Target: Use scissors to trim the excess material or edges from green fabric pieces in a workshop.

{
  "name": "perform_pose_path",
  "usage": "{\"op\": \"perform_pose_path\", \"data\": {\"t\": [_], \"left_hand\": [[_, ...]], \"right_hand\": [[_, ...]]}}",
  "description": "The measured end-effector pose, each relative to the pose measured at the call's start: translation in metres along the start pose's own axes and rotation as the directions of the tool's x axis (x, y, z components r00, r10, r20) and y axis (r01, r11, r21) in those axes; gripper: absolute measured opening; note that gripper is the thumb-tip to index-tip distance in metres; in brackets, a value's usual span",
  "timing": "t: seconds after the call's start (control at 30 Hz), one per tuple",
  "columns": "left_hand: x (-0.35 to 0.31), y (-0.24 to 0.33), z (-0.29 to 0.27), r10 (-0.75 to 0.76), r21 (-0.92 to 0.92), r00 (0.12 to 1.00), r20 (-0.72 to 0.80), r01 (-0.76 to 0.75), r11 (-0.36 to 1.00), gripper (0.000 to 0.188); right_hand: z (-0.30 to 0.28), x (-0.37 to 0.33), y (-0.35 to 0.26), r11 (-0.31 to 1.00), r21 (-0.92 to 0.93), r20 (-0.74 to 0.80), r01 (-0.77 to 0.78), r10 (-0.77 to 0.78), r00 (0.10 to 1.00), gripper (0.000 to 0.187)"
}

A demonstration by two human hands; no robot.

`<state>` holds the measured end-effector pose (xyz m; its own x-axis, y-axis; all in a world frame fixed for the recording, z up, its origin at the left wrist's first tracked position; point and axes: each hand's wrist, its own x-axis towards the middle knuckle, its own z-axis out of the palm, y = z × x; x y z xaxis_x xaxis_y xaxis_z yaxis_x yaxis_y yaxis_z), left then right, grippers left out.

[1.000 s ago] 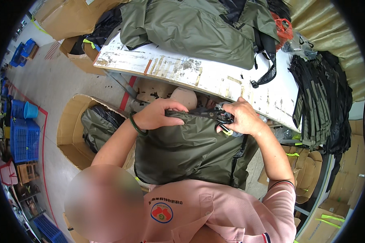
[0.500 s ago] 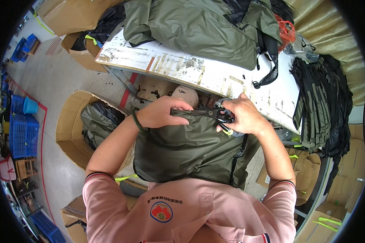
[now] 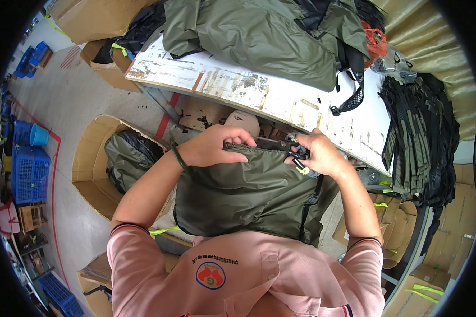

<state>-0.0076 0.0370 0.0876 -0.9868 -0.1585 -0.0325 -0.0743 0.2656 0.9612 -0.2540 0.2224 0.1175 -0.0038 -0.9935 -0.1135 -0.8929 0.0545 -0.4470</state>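
Observation:
An olive-green fabric piece (image 3: 238, 190), perhaps a bag, hangs in front of my body with its dark-edged top gathered upward. My left hand (image 3: 209, 148), wearing a green bangle, pinches that top edge between thumb and fingers. In my right hand (image 3: 320, 153) is a pair of dark scissors (image 3: 283, 144), the blades lying along the top edge and pointing toward my left fingers. Grey wrapping shows around the handles. The blade tips are partly hidden near the left fingers.
Ahead stands a worn white table (image 3: 232, 84) bearing a large olive bag (image 3: 264, 42). Stacked black-and-green pieces (image 3: 418, 137) hang over its right end. An open carton (image 3: 95, 164) with olive fabric sits at left; more cartons (image 3: 399, 232) lie at right.
My right hand and the scissors have shifted slightly right, and less of the blades shows along the edge. My left hand keeps its pinch, with its fingers slightly moved.

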Motion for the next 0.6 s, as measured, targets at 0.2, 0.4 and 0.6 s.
{"op": "perform_pose_path", "data": {"t": [0.2, 0.4, 0.6], "left_hand": [[-0.024, -0.036, -0.037, -0.029, 0.283, 0.990, -0.138, 0.068, 0.957, 0.033], [-0.036, -0.081, -0.011, -0.266, -0.583, 0.952, -0.151, 0.132, 0.802, 0.025], [-0.032, -0.028, 0.005, -0.209, -0.588, 0.967, -0.148, 0.084, 0.804, 0.032]], "right_hand": [[0.011, -0.016, 0.013, 0.963, 0.265, 0.084, -0.057, 0.036, 0.996, 0.019], [0.030, -0.039, 0.024, 0.892, 0.426, 0.097, -0.152, 0.123, 0.988, 0.019], [0.004, -0.027, 0.001, 0.996, 0.021, -0.060, -0.085, 0.086, 0.994, 0.048]]}}
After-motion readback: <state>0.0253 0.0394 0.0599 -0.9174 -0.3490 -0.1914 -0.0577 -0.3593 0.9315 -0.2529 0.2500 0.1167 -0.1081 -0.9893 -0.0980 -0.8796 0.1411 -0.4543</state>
